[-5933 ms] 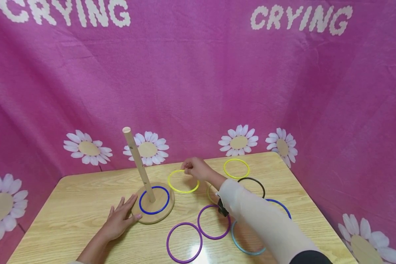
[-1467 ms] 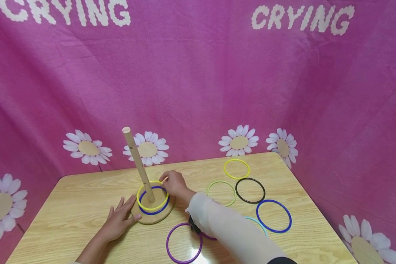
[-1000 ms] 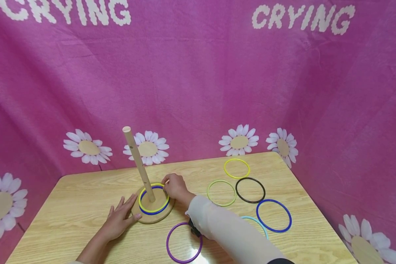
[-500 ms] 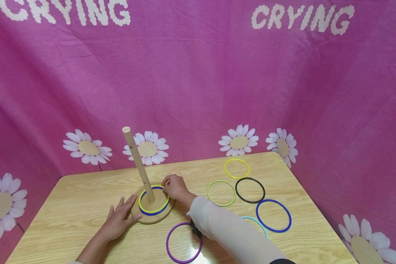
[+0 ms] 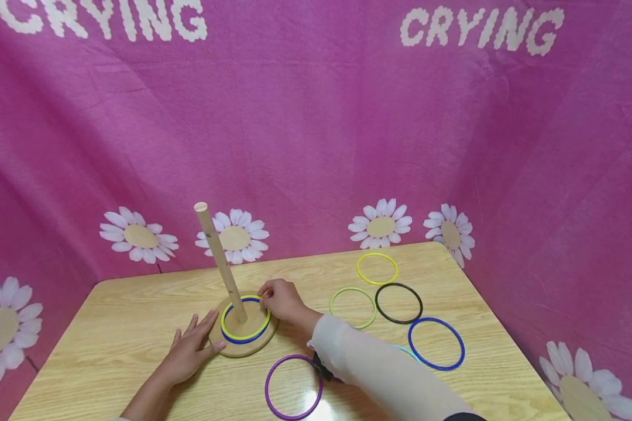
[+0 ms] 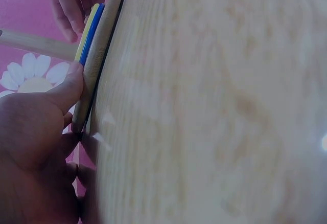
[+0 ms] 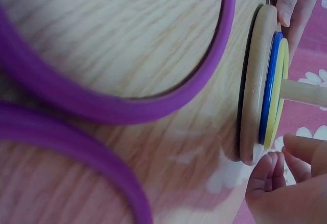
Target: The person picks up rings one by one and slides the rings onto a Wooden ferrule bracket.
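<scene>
A wooden peg (image 5: 220, 266) rises from a round wooden base (image 5: 242, 349) on the left of the table. Stacked around its foot are a blue ring (image 7: 271, 88) and, on top, a yellow ring (image 7: 282, 65). My left hand (image 5: 191, 351) rests at the base's left side, fingers straight and spread; its thumb (image 6: 69, 88) lies against the edge. My right hand (image 5: 284, 299) is at the far right of the stacked rings. Its loosely bent fingers (image 7: 301, 147) are right at the yellow ring's edge, with nothing between them.
On the table (image 5: 153, 310) lie a purple ring (image 5: 267, 390), a light green ring (image 5: 333, 297), a black ring (image 5: 377, 304), another yellow ring (image 5: 359, 263) and another blue ring (image 5: 463, 348). My right sleeve (image 5: 379, 368) partly covers a light blue ring (image 5: 408, 351). A pink curtain (image 5: 305, 134) hangs behind.
My right hand has brought the yellow ring from the table over the peg and lowered it onto the blue ring, then let go. My left hand has stayed at the base.
</scene>
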{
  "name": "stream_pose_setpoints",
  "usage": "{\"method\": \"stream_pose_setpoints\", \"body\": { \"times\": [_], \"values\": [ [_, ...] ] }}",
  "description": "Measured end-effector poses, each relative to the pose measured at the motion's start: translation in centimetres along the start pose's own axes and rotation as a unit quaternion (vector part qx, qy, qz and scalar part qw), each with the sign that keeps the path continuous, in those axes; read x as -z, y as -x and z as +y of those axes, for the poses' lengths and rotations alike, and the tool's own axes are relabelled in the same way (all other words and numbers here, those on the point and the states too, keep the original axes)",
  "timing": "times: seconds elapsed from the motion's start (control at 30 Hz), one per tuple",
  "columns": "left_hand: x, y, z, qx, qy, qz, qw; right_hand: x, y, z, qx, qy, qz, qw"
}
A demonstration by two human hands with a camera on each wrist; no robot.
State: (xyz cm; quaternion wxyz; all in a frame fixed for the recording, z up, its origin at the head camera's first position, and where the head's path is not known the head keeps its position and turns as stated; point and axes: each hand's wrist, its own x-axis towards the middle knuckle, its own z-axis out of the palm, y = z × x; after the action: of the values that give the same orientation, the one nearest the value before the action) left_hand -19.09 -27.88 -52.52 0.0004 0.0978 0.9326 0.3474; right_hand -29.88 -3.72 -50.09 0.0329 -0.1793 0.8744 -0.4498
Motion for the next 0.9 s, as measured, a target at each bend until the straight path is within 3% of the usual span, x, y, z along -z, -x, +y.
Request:
{"method": "stream_pose_setpoints", "body": {
  "times": [0.63,0.9],
  "values": [
    [-0.1,0.0,-0.2,-0.002,-0.005,0.002,1.0000,2.8,4.0,1.3,0.048,-0.031,-0.066,0.9962],
    [0.0,0.1,0.1,0.002,-0.001,0.002,1.0000,3.4,6.3,1.8,0.068,-0.042,-0.120,0.9895]
  ]
}}
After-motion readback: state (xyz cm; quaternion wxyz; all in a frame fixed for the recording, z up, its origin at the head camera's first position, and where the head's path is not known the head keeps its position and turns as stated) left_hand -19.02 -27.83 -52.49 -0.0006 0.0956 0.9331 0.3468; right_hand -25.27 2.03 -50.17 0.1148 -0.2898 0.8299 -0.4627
